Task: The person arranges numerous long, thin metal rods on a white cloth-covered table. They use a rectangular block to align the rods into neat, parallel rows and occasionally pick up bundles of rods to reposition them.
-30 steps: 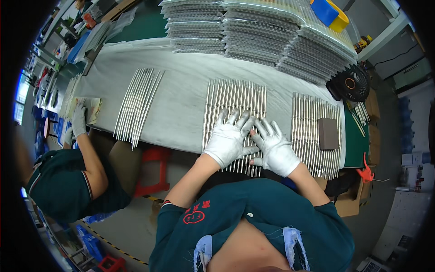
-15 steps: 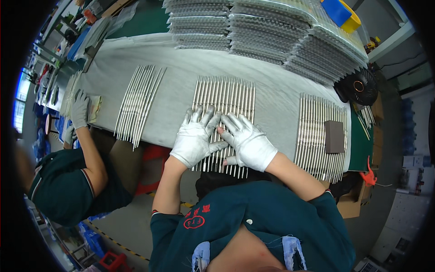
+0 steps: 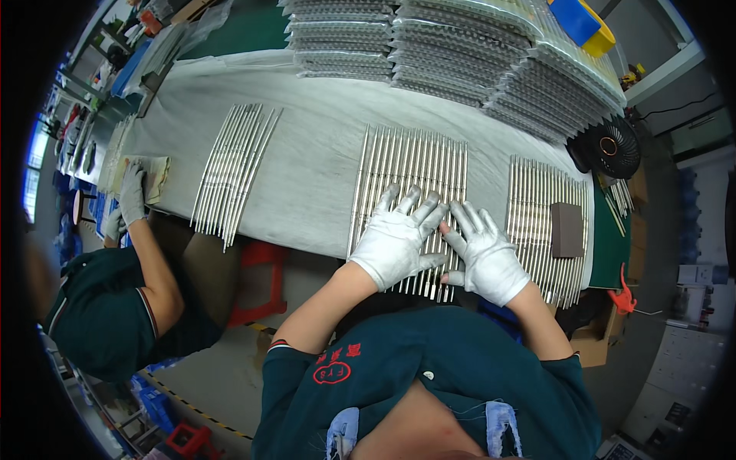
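A row of slim shiny metal rods [image 3: 410, 165] lies side by side on the grey-covered table, its near ends reaching over the front edge. Both my gloved hands rest flat on the near half of this row. My left hand [image 3: 399, 241] has its fingers stretched away from me over the rods. Close beside it, my right hand [image 3: 488, 257] lies with fingers spread on the row's right side; some fingertips of its white glove are bare. To the right lies another row of rods [image 3: 529, 207], with a dark brown block [image 3: 566, 230] on top.
A smaller group of rods [image 3: 234, 172] lies to the left. Stacks of clear plastic trays [image 3: 460, 57] stand at the back, near a black fan [image 3: 606, 146]. At far left a co-worker's gloved hand [image 3: 133, 192] is beside a thin yellowish pad [image 3: 157, 172].
My hands and the middle row of rods have slid to the right, closer to the row with the brown block. The co-worker's hand has shifted slightly.
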A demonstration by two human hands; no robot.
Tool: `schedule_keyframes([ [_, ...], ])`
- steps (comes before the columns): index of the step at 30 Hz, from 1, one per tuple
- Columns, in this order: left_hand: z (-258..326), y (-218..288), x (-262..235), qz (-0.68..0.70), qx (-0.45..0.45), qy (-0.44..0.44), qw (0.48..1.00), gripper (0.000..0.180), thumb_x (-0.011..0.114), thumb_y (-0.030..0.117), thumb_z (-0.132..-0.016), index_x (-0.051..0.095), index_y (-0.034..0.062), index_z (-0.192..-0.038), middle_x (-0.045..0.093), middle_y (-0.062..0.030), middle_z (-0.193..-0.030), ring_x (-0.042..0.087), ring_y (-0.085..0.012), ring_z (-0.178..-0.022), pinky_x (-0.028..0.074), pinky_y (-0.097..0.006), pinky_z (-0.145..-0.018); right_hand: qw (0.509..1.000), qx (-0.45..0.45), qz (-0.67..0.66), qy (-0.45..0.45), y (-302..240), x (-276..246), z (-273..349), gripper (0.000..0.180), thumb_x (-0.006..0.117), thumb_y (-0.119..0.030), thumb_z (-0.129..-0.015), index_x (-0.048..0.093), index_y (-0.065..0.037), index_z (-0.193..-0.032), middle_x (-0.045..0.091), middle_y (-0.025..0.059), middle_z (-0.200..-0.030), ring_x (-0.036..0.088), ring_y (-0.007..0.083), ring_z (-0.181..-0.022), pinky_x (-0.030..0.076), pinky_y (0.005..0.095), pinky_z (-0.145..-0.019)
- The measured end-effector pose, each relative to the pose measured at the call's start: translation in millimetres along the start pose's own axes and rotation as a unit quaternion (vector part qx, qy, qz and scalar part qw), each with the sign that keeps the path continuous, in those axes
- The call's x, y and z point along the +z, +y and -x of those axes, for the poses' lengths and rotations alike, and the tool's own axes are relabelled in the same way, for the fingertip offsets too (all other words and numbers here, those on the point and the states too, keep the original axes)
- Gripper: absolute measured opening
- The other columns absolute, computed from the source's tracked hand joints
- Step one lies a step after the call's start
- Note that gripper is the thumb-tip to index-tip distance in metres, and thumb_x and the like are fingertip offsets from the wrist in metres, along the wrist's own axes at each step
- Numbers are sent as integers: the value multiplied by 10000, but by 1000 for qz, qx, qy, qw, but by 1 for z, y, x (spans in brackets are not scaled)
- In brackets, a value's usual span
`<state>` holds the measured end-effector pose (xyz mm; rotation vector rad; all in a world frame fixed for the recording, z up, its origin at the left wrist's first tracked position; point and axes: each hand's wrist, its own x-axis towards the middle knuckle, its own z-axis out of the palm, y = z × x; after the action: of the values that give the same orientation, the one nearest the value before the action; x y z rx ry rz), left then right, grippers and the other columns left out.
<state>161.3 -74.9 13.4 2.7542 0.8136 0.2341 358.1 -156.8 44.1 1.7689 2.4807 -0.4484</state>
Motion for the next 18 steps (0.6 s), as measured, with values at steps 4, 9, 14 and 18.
schedule_keyframes([
  [4, 5, -5, -3, -10, -13, -7, 1000, 850, 592, 641, -879, 444, 81, -1503, 464, -147, -1536, 391, -360, -1438, 200, -545, -1218, 1000, -9, 6, 8, -6, 2, -6, 942, 730, -614, -771, 473, -38, -1471, 331, 245, -1577, 283, 410, -1485, 241, 540, -1217],
  [9, 27, -27, -16, -24, -60, -13, 998, 845, 604, 645, -864, 449, 118, -1506, 450, -161, -1543, 396, -394, -1427, 210, -539, -1218, 997, -68, -20, 18, -15, 8, -33, 954, 732, -621, -765, 465, -43, -1476, 319, 241, -1580, 270, 409, -1486, 227, 542, -1219],
  [14, 48, -51, -26, -50, -98, -21, 994, 826, 615, 626, -869, 454, 121, -1504, 428, -165, -1551, 377, -411, -1431, 215, -545, -1219, 990, -120, -47, 59, -29, 18, -64, 958, 727, -637, -753, 491, -22, -1448, 358, 236, -1557, 295, 394, -1475, 209, 522, -1227],
  [18, 54, -55, -25, -59, -109, -18, 992, 817, 601, 633, -880, 450, 138, -1511, 430, -158, -1550, 377, -401, -1433, 215, -540, -1222, 986, -140, -57, 75, -32, 20, -67, 937, 714, -643, -761, 511, -10, -1421, 385, 245, -1538, 308, 389, -1471, 203, 524, -1226],
])
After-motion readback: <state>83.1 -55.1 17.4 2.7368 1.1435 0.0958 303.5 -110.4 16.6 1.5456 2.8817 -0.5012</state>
